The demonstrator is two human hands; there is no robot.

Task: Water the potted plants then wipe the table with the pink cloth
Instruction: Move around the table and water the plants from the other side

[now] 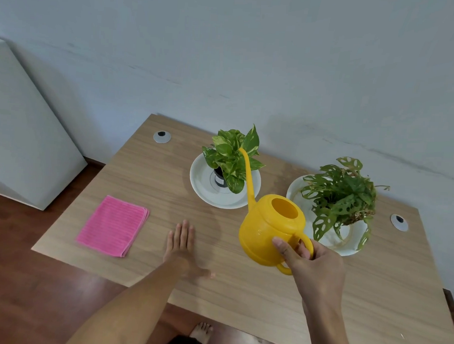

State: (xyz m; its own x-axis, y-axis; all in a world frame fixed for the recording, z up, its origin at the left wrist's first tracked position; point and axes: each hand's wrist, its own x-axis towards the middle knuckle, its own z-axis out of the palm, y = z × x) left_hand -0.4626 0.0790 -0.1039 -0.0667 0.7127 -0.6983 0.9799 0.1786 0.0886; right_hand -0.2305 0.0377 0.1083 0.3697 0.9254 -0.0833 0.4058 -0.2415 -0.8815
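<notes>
My right hand (311,262) grips the handle of a yellow watering can (269,232), held above the table with its long spout reaching into the leaves of the left potted plant (230,156). That plant stands in a small black pot on a white saucer (202,181). A second plant with holed leaves (343,194) sits in a white dish (297,192) at the right. My left hand (182,243) rests flat on the wooden table (148,174), fingers straight. A folded pink cloth (113,225) lies left of it.
Two round cable grommets sit in the tabletop, one at the back left (162,136) and one at the right (399,222). A white cabinet (24,128) stands left of the table. The wall runs right behind the plants. My bare foot (201,331) shows below the table's front edge.
</notes>
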